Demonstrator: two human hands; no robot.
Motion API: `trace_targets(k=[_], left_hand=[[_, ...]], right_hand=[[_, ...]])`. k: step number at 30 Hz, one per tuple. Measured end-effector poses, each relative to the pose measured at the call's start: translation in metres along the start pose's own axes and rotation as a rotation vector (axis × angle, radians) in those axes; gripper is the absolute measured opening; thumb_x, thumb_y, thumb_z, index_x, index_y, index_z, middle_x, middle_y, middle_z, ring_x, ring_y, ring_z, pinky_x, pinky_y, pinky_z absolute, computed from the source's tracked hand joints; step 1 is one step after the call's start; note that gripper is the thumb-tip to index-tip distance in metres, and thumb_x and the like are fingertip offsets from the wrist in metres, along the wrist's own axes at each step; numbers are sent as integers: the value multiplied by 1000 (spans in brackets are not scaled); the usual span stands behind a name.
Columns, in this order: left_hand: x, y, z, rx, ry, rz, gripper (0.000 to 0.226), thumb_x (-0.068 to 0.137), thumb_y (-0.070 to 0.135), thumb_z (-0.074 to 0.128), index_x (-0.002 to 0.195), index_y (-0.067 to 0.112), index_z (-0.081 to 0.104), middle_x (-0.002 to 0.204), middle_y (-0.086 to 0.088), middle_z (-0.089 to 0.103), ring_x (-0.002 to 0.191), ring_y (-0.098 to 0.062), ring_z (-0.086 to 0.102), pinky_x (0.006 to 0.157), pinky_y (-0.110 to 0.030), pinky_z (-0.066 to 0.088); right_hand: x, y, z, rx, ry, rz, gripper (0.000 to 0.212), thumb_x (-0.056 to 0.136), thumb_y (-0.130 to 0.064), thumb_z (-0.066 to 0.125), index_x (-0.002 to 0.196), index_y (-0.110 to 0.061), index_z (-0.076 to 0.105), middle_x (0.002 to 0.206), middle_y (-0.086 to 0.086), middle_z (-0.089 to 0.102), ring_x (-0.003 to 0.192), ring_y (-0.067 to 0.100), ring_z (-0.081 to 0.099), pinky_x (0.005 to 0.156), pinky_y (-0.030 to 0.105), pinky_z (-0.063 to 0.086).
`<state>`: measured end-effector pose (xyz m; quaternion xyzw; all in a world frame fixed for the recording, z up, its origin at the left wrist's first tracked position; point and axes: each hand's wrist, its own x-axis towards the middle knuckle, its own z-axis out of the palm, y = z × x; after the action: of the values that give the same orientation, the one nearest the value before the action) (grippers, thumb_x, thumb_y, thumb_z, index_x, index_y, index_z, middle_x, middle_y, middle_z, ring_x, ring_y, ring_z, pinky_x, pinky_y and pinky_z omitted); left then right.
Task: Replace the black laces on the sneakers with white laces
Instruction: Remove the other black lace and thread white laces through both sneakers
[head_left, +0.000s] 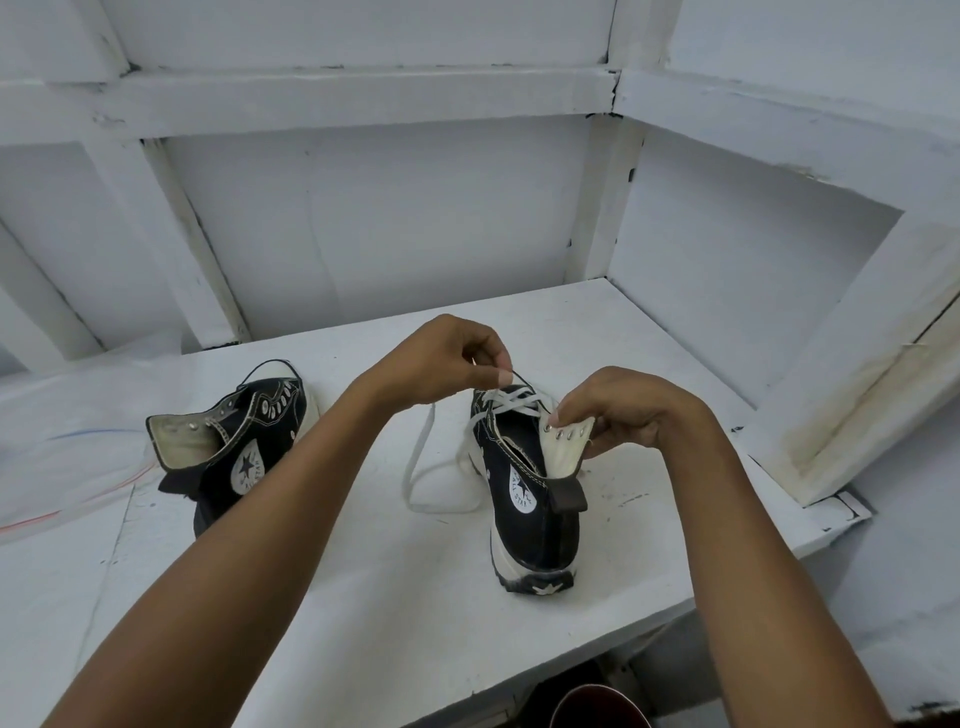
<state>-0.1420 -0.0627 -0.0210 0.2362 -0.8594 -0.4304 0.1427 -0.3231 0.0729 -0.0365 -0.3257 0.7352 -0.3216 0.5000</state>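
Observation:
A black high-top sneaker (530, 519) stands upright on the white table (363, 597), heel toward me, with a white lace (514, 402) crossed through its lower eyelets. My left hand (441, 358) pinches a lace end above the front of that sneaker. My right hand (628, 410) grips the folded-out right eyelet flap (563, 441). A loose length of white lace (421, 467) trails on the table to the shoe's left. A second black sneaker (234, 447) with no lace lies tilted at the left.
White wooden walls and beams enclose the table at the back and right. A thin red and blue wire (78, 499) runs along the table's left side. A dark round object (597, 706) sits below the table's front edge.

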Motion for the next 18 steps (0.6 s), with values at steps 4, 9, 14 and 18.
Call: trace_targets(k=[4,9,14,18], left_hand=[[5,7,1,85,-56,13,8,87,15,75,95,17,77,78,8,72,66,-1,57,61,-9,42],[6,14,6,80,-161,-9,5,81,12,80,84,12,77,78,0,75,70,-6,65,68,-16,50],[8,15,13,94,-209,-34,7,78,8,81,80,10,74,74,-3,74,65,-7,63,63,-18,48],[12,16,18,129,-213,-54,9,77,6,81,79,10,73,67,4,72,60,-5,61,61,-22,47]], right_hand=[[1,3,-1,20,-26,-9,16,84,-5,69,96,5,71,78,16,73,67,24,72,58,27,56],[3,8,-2,46,-47,-26,12,84,-6,69,92,3,71,80,17,74,68,24,72,58,28,56],[3,10,-1,69,-58,-38,8,85,-5,68,86,2,71,76,16,73,65,22,71,57,26,56],[3,12,0,101,-60,-43,7,84,-5,69,84,1,71,76,16,73,65,22,71,57,26,56]])
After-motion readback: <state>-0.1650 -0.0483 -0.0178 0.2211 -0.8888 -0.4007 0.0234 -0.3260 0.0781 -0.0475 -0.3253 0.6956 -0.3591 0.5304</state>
